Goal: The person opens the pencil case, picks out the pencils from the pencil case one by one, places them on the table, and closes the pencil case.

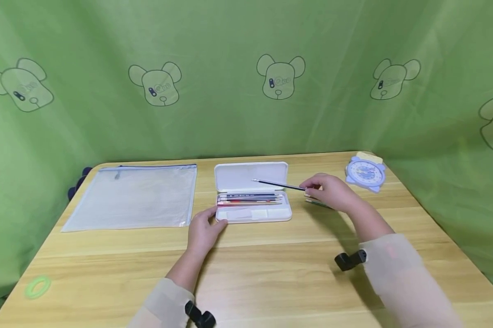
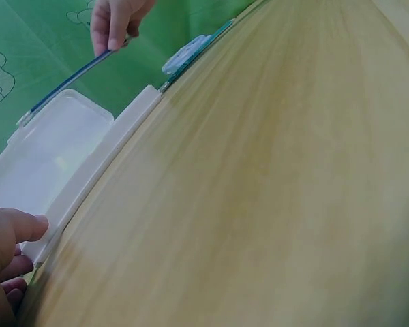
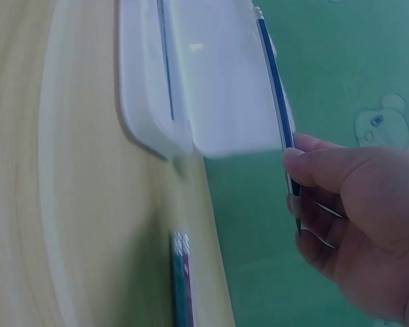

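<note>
A white pencil case (image 1: 254, 214) lies with its lid (image 1: 251, 176) folded back, several pencils (image 1: 249, 200) side by side in its rear compartment. My left hand (image 1: 203, 232) holds the case's left end, thumb (image 2: 31, 226) at the front corner and fingers round the side. Over the table right of the case, my right hand (image 1: 330, 192) pinches a dark blue pencil (image 3: 276, 88) close to its sharpened point. The pencil's eraser end points left, above the lid. Loose pencils (image 3: 182, 279), one green and one reddish, rest on the table beneath the right hand.
A clear zip pouch (image 1: 136, 198) lies flat on the left. At the back right stands a blue clock-shaped item (image 1: 366, 173) with a yellowish block (image 1: 369, 157) behind it. A green ring (image 1: 38, 287) is near the left edge. Green curtain (image 1: 230, 123) hangs behind the table.
</note>
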Motion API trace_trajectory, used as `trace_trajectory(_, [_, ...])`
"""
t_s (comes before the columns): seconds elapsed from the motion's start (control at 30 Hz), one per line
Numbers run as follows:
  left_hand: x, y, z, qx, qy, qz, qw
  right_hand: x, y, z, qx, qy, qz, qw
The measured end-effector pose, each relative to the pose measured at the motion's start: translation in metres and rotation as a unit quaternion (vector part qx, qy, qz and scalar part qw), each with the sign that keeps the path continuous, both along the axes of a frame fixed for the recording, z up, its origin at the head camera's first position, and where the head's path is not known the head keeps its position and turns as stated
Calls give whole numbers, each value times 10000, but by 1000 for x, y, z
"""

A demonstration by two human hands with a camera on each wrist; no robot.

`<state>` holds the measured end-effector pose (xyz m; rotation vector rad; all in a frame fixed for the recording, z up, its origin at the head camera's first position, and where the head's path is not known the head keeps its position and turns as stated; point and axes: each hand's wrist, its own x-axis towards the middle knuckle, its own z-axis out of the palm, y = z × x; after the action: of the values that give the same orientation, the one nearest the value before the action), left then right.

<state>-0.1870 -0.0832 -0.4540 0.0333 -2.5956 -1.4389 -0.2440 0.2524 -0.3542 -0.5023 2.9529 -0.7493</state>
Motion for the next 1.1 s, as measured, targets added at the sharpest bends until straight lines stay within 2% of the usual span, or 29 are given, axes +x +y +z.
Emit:
trace_trajectory(0.3, [0,1,0,30,-27,-3,10000,20,52,2,137,277,-274,9991])
trace_trajectory(0.63, [0,1,1,43,-65,12,10000,39,105,-17,342,144,-583,9976])
trace_trajectory(0.8, [0,0,1,73,-65,-4,10000,45,120,-29,429,29,-754,9962])
trace_trajectory(1.1, [0,0,1,70,-54,-17,10000,50,129,-48,403,-127,-700,9967])
